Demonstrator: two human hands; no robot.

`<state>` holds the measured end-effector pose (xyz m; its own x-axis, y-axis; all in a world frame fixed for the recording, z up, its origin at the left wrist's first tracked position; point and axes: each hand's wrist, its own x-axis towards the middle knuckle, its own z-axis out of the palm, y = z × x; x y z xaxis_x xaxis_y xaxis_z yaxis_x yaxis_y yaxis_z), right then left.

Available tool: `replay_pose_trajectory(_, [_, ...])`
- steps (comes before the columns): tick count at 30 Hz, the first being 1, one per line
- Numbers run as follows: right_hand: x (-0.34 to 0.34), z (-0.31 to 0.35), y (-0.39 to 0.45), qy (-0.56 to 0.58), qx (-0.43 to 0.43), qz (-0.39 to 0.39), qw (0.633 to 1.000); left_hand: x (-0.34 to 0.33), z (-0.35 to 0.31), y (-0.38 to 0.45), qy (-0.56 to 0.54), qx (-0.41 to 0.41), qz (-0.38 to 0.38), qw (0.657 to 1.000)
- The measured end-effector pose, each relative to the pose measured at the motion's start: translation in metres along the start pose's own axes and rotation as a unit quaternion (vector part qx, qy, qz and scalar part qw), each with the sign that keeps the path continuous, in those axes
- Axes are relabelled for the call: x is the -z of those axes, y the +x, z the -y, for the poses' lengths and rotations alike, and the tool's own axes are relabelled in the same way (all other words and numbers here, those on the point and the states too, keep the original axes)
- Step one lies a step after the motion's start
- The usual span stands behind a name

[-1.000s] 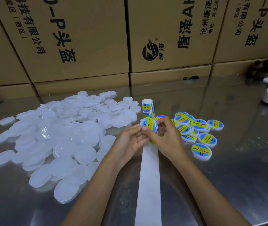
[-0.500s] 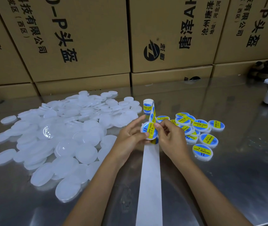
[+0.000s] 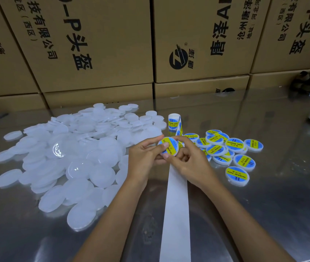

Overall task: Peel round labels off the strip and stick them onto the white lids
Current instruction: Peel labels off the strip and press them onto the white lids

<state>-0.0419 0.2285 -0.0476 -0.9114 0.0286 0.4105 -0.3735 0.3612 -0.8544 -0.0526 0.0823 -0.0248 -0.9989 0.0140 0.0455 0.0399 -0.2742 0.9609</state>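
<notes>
Labelled lid (image 3: 169, 146), white, round, blue-and-yellow label on its face: held above the table between both hands, tilted toward the camera
Left hand (image 3: 144, 159): fingers curled round the lid's left edge, thumb on the label
Right hand (image 3: 191, 161): fingertips pinch the lid's right edge
Label strip (image 3: 176, 205): bare white backing runs from under the hands to the near edge; its far end rises to a small roll (image 3: 174, 121) bearing labels
Unlabelled lids (image 3: 71, 157): loose heap, left
Finished lids (image 3: 231, 150): cluster, right, labels up
Steel table (image 3: 282, 205); cardboard boxes (image 3: 97, 44) stacked behind
</notes>
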Motion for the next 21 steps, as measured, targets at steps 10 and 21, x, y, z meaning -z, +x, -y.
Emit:
replay_pose_trajectory(10, [0.0008,-0.0002,-0.0010,0.053,0.023,-0.054,0.997,-0.0013,-0.0037,-0.0030,-0.009,0.027,0.039,0.999])
replay_pose_trajectory(21, [0.0047,0.0009,0.0007,0.036,0.011,-0.065,0.997,0.0021,-0.0050,-0.0022,0.062,0.022,0.139,0.988])
